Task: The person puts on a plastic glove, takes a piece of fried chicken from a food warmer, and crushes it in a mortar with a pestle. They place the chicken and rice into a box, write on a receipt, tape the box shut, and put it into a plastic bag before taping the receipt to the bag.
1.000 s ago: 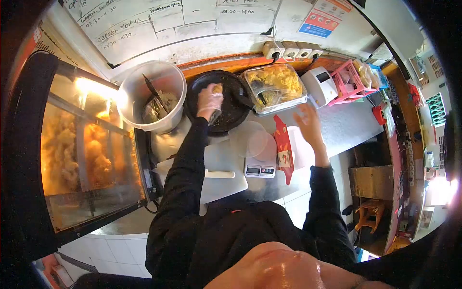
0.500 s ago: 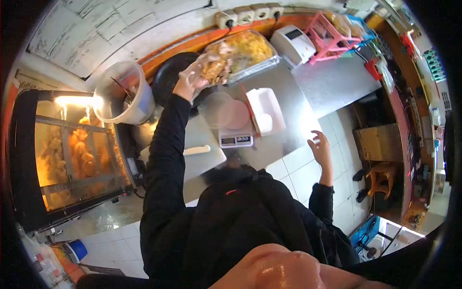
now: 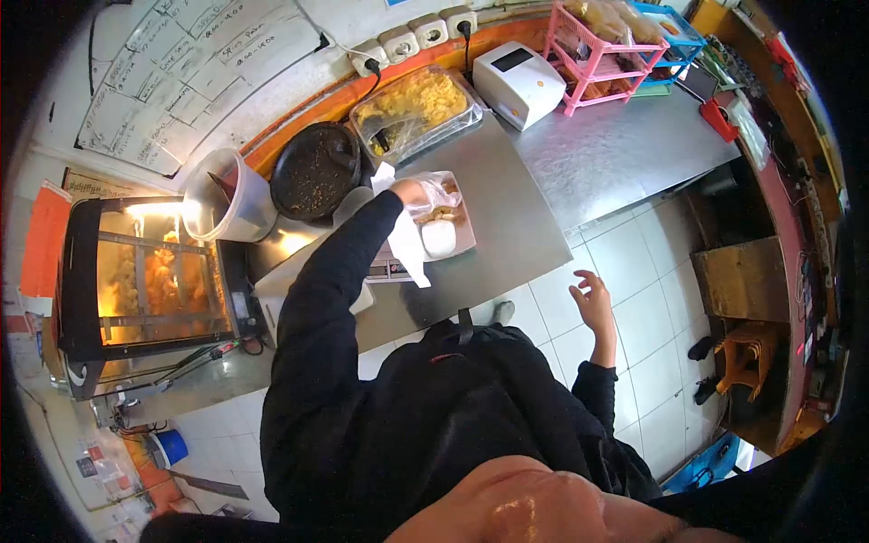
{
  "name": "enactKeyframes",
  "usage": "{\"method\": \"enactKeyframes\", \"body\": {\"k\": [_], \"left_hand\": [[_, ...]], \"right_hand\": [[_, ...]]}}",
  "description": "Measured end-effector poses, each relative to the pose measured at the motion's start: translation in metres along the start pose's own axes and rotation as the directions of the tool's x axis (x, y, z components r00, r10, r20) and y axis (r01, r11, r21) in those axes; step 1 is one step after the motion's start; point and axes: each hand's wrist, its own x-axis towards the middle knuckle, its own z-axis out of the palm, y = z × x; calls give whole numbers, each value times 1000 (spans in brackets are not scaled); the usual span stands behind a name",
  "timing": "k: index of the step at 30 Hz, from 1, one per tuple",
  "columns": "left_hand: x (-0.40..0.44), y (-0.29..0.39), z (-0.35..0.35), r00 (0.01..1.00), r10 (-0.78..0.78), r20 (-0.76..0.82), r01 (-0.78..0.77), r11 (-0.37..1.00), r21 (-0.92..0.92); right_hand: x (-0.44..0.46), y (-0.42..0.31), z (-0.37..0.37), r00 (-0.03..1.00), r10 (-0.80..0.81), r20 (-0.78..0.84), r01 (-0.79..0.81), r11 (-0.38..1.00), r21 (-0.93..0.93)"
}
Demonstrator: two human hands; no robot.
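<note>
My left hand [image 3: 412, 194], in a clear plastic glove, reaches into a white food box [image 3: 460, 242]. Its fingers, partly hidden by the crinkled plastic, are closed around a piece of brown fried chicken [image 3: 444, 214]. Beside the chicken, inside the box, sits a rounded white mound of rice [image 3: 439, 238]. A white paper flap [image 3: 409, 253] hangs along the box's left side. The box covers most of a kitchen scale [image 3: 387, 270], whose display edge peeks out at the front. Bare and empty, my right hand [image 3: 593, 300] hovers over the floor with its fingers apart.
Behind the box stand a dark stone mortar [image 3: 315, 172] and a foil tray of yellow food [image 3: 425, 104]. To the left are a white bucket [image 3: 244, 204] and a lit glass display case [image 3: 163, 281]. A white printer-like machine [image 3: 518, 83] and pink rack [image 3: 602, 59] stand at the right rear.
My left hand has brought the fried chicken from beside the foil tray down and right into the box. The box now sits over the scale, left of its earlier spot. My right hand stays open.
</note>
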Motion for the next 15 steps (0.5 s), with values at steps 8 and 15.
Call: {"method": "enactKeyframes", "body": {"k": [8,15], "left_hand": [[-78,27,-19,473,-689,-550,-545,262,-796],[-107,32,46,292,-710,-640,-843,125,-523]], "right_hand": [[48,-102,10,923,-383,36,363,899,246],[34,-296,99,527,-848,-56,843,513,164]]}}
